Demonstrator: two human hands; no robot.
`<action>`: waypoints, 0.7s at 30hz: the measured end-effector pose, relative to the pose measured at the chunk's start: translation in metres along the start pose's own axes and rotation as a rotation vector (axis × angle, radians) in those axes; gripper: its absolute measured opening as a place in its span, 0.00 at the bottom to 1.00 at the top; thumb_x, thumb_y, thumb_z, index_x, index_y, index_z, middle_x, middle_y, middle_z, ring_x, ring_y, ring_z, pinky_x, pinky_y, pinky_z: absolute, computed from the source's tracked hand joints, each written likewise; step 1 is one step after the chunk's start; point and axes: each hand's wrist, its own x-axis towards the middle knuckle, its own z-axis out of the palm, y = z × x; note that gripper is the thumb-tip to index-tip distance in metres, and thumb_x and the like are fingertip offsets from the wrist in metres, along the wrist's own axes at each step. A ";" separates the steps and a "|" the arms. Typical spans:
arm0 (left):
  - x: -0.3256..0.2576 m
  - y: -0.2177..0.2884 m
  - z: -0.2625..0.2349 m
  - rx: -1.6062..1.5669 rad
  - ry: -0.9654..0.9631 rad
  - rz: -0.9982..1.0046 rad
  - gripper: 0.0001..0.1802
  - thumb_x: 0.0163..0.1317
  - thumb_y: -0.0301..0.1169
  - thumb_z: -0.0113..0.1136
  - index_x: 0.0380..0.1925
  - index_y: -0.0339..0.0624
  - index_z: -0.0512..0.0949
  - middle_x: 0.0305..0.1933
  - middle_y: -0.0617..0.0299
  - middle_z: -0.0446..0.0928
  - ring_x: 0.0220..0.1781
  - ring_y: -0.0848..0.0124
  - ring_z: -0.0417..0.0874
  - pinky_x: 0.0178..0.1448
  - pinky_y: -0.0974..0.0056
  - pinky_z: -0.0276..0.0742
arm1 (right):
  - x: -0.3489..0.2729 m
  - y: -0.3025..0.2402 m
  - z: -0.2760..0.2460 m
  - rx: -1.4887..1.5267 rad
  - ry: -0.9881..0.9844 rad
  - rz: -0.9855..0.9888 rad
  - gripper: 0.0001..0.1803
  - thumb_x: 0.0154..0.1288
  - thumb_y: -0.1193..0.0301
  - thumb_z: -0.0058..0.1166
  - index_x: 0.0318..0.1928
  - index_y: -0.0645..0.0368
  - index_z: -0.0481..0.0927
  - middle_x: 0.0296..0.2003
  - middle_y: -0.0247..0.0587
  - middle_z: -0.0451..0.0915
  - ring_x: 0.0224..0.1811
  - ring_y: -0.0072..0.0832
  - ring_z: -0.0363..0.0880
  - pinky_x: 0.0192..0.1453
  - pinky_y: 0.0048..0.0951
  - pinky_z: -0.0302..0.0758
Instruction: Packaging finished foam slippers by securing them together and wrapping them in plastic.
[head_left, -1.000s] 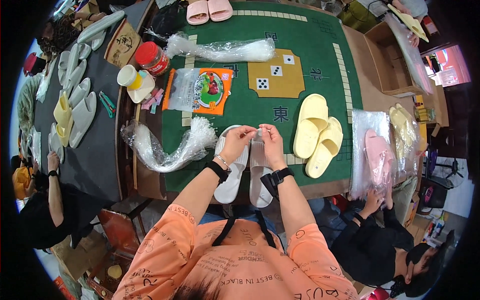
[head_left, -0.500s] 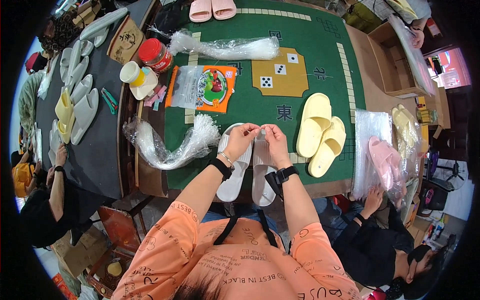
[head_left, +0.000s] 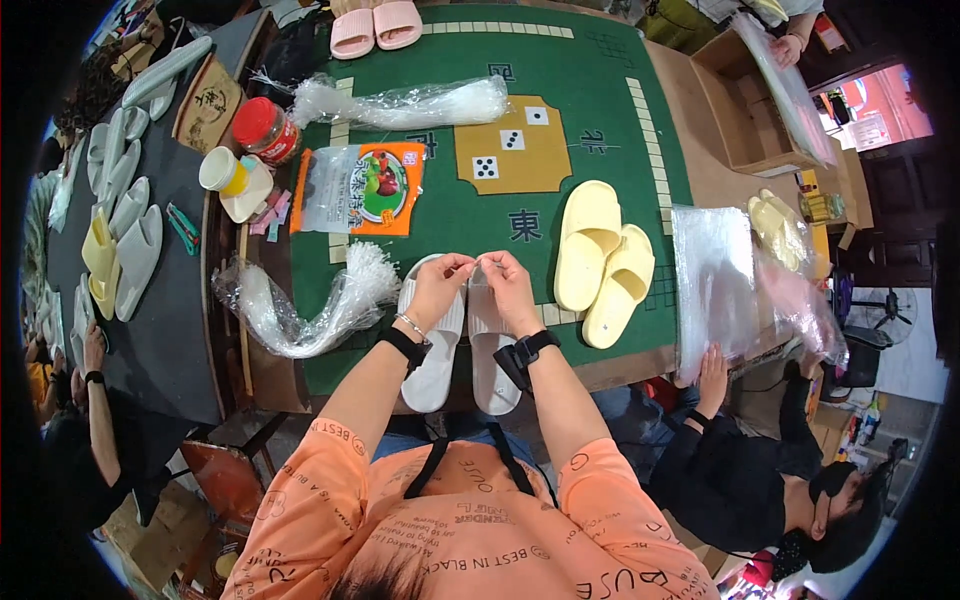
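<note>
A pair of pale grey slippers lies side by side at the near table edge: a left slipper (head_left: 432, 372) and a right slipper (head_left: 494, 372). Above their far ends, my left hand (head_left: 440, 287) and my right hand (head_left: 508, 290) meet with thumbs and forefingers pinched together. Whatever sits between the fingertips is too small to make out. Left of them rests a bundle of thin white plastic strands (head_left: 310, 310) in clear wrap. On the right are two pale yellow slippers, one (head_left: 588, 245) overlapping the other (head_left: 620, 285).
A second strand bundle (head_left: 405, 103), an orange-edged bag (head_left: 360, 188) and a red-lidded jar (head_left: 266, 130) lie farther off. Clear plastic bags (head_left: 712, 285) and an open carton (head_left: 750, 110) stand right. Co-workers' hands show at both sides; one hand (head_left: 712, 378) touches the bags.
The whole view has shifted, so the table appears farther left. My hands stay pinched together over the grey slippers. At right, a co-worker has moved the bagged pink slippers off the clear bags.
</note>
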 end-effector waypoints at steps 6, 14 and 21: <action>0.001 -0.001 0.004 -0.002 -0.009 0.014 0.08 0.59 0.27 0.56 0.37 0.35 0.77 0.32 0.69 0.76 0.33 0.82 0.71 0.38 0.76 0.68 | -0.004 -0.009 -0.001 0.045 0.039 0.003 0.07 0.65 0.69 0.48 0.36 0.57 0.77 0.22 0.18 0.68 0.23 0.09 0.58 0.27 0.13 0.57; 0.001 -0.003 0.001 -0.034 -0.017 -0.026 0.08 0.59 0.27 0.56 0.36 0.34 0.77 0.32 0.68 0.76 0.33 0.82 0.72 0.38 0.75 0.68 | -0.003 -0.012 0.001 0.028 0.022 0.039 0.08 0.65 0.68 0.48 0.36 0.58 0.77 0.24 0.19 0.70 0.25 0.09 0.60 0.28 0.13 0.58; -0.001 0.001 0.001 -0.023 -0.021 -0.009 0.07 0.59 0.26 0.56 0.35 0.34 0.78 0.31 0.68 0.76 0.32 0.82 0.72 0.37 0.75 0.68 | -0.001 -0.010 -0.002 0.012 -0.019 0.001 0.08 0.63 0.69 0.50 0.37 0.61 0.77 0.25 0.22 0.73 0.27 0.09 0.64 0.31 0.13 0.62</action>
